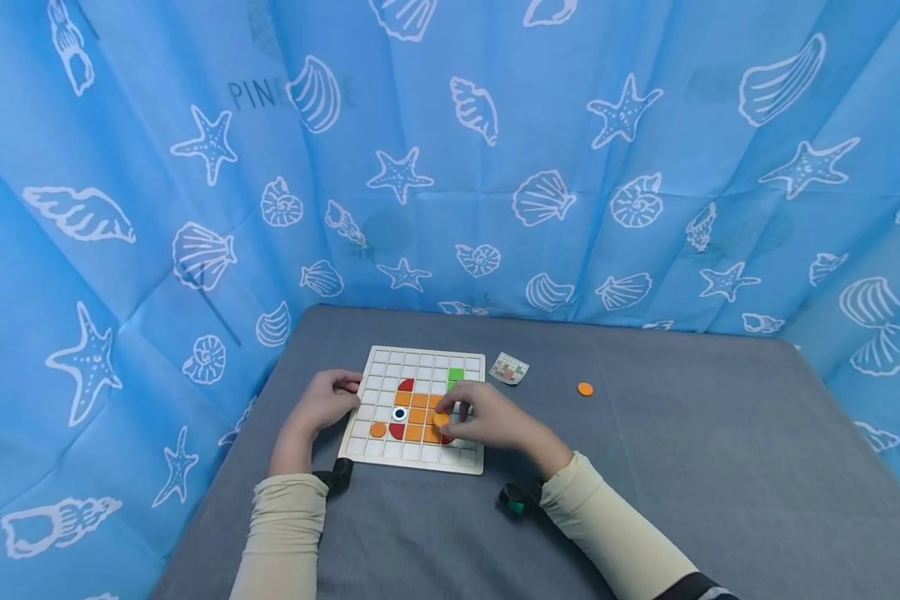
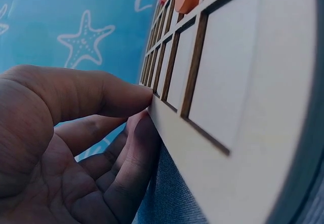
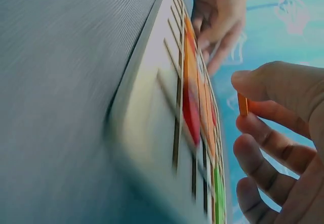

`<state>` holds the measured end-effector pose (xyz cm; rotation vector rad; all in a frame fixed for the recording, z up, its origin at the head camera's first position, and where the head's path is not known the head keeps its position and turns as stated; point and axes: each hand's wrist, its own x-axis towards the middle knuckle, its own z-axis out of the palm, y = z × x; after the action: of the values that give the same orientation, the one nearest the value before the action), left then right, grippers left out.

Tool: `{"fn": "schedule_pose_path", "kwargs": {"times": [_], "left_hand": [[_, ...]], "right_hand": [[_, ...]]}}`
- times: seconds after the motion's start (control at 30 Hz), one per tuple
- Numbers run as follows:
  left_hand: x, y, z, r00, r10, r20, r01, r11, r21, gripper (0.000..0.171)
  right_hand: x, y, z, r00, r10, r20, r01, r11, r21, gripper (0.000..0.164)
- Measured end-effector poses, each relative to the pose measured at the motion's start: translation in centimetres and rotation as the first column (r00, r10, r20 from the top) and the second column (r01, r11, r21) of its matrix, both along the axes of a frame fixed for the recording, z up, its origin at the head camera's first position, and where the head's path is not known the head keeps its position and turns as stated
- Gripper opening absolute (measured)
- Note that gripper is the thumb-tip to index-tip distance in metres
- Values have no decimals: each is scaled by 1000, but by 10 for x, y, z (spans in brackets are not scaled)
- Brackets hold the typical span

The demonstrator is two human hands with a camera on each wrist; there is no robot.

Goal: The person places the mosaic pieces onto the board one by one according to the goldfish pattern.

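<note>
A white gridded puzzle board lies on the grey table, with orange and red tiles grouped in its middle. Among them is a round eye tile; an orange disc lies in a cell to its left. My left hand pinches the board's left edge, thumb on top and fingers beneath in the left wrist view. Above the orange tiles my right hand pinches a second orange disc between thumb and fingertip. In the right wrist view that disc is apart from the board. My right hand covers some tiles in the head view.
Green square tiles sit at the board's upper right. A small printed pattern card lies beside the board's top right corner. Farther right a loose orange disc rests on the table. A blue shell-print curtain surrounds the table's back and sides.
</note>
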<state>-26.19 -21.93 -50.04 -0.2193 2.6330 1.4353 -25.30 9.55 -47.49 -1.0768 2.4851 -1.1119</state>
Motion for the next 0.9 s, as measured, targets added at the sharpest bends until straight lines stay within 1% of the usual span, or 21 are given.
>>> {"fn": "schedule_pose_path", "kwargs": {"times": [0.13,0.27,0.43,0.7,0.9], "left_hand": [[0,0,-1,1000,-6,-7,6,1000,3,50],[1,-1,-1,1000,-12,-12,12,1000,1,49],[1,-2,0,999,-25,-24,24,1000,-12,48],[1,-6,0,999,-47,-25,47,999,-9,46],[1,-6,-1,999,-52,-12,52,999,2,47]], "right_hand": [[-6,-29,2,1000,6,8,-6,1000,-4,23],[-12,-54,3,1000,-27,10,27,999,27,23],[-18,-79,3,998,-53,19,52,998,47,22],[-25,-105,0,998,-67,11,66,992,109,23],[-26,-117,-3,995,-95,-30,98,986,137,22]]}}
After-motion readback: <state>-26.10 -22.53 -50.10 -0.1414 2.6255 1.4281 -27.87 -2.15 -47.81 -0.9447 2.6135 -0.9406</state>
